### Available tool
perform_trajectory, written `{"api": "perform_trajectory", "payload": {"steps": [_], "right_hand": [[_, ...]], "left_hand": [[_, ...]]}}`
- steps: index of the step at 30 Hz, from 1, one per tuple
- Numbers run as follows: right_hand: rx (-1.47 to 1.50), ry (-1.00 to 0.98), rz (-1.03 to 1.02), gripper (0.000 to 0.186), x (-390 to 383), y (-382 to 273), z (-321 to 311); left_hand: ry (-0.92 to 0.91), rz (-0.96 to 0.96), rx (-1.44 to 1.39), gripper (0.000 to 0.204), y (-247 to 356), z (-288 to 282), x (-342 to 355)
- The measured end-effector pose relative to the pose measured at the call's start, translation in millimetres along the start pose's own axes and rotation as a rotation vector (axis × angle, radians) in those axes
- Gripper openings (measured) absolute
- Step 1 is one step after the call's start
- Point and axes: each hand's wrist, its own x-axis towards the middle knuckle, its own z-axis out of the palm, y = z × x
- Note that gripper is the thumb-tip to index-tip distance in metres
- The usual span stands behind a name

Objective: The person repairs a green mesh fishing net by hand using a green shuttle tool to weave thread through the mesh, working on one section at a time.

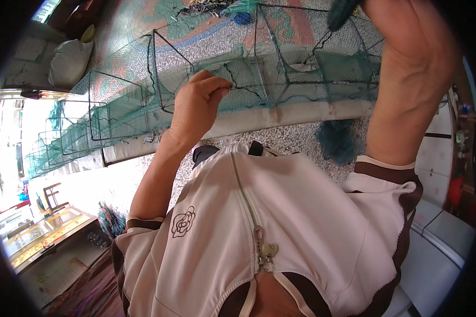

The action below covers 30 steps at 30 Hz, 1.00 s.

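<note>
A long green mesh net trap (322, 63) with dark wire frames stretches across in front of me from left to right. My left hand (198, 105) is closed in a pinch on the green netting near the middle, beside a dark cord. Up at the top right, my right hand (388, 21) is raised above the net, its fingers cut off by the picture's edge. From it sticks out a dark green elongated thing (342, 13) with a rounded end, which it appears to hold. A bunched dark teal net (337, 141) lies beyond the trap's near edge, close to my right forearm.
A pale long bar or ledge (280, 113) runs under the trap's near side. Scraps and a blue round thing (243, 18) lie on the patterned floor (127, 31). A white sack (70, 62) stands at the far left; a glass-topped case (47, 232) is at the lower left.
</note>
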Motion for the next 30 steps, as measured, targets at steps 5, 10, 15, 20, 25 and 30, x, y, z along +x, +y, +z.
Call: {"api": "perform_trajectory", "payload": {"steps": [5,10,15,20,25,30], "right_hand": [[-0.061,0.015,0.068,0.029,0.4,13.7,22.3],[-0.114,-0.006,0.11,0.027,-0.1,24.9,41.1],[-0.197,-0.043,0.124,0.026,3.6,30.8,57.4],[-0.334,-0.118,0.092,0.025,17.6,30.5,79.3],[-0.538,-0.243,0.001,0.023,42.2,37.0,105.1],[-0.777,-0.406,-0.153,0.022,85.4,55.9,158.9]], "left_hand": [[-0.041,-0.07,-0.001,0.012,-2.2,-0.4,2.2],[-0.025,-0.002,-0.056,0.012,-4.2,-0.7,3.6],[-0.044,-0.042,-0.066,0.011,-4.6,0.3,1.1],[-0.037,-0.059,-0.08,0.011,-4.5,1.2,-0.9],[-0.039,-0.038,-0.03,0.014,-3.9,0.5,0.4],[-0.005,-0.049,-0.008,0.009,-0.4,-1.5,1.6]]}}
